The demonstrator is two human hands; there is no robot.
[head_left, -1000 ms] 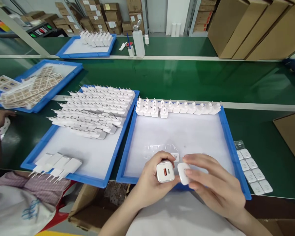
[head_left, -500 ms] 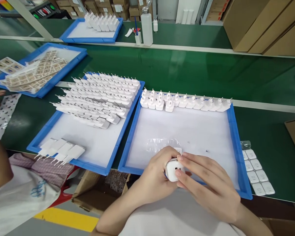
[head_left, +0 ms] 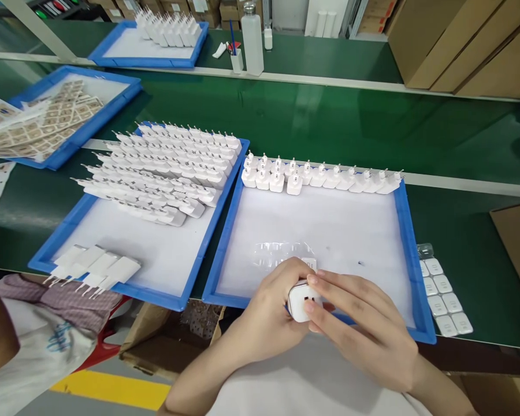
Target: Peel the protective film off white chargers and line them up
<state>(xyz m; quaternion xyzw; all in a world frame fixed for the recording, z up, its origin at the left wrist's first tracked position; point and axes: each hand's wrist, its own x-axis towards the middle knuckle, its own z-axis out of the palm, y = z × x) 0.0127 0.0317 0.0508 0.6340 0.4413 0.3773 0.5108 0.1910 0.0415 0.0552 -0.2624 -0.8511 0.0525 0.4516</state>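
Note:
My left hand (head_left: pixel 271 312) is wrapped round a white plug charger (head_left: pixel 298 306), its end face with small dark port slots turned up towards me. From the other side my right hand (head_left: pixel 368 323) grips the same charger, fingertips pressed on its face and edge; its thumb is mostly hidden. Both hands are over the front edge of a blue-rimmed tray (head_left: pixel 234 231). Behind them in that tray lie a clear plastic film (head_left: pixel 281 253) and a small white piece (head_left: pixel 309 263), partly covered by my left hand. White chargers (head_left: pixel 325 175) line the tray's back edge, pins up.
Left of it, another blue tray (head_left: pixel 173 301) holds rows of chargers (head_left: pixel 169 167) and several more lying at its front. White square pieces (head_left: pixel 442 283) lie at right. Sticker sheets (head_left: pixel 43 130) fill a further tray. A bottle (head_left: pixel 253 43) stands behind. A co-worker's sleeve (head_left: pixel 30 335) is at left.
The view has shifted slightly, so the trays sit a little further left. Both my hands keep the same hold on the charger. The co-worker's hand at the left edge has gone out of view.

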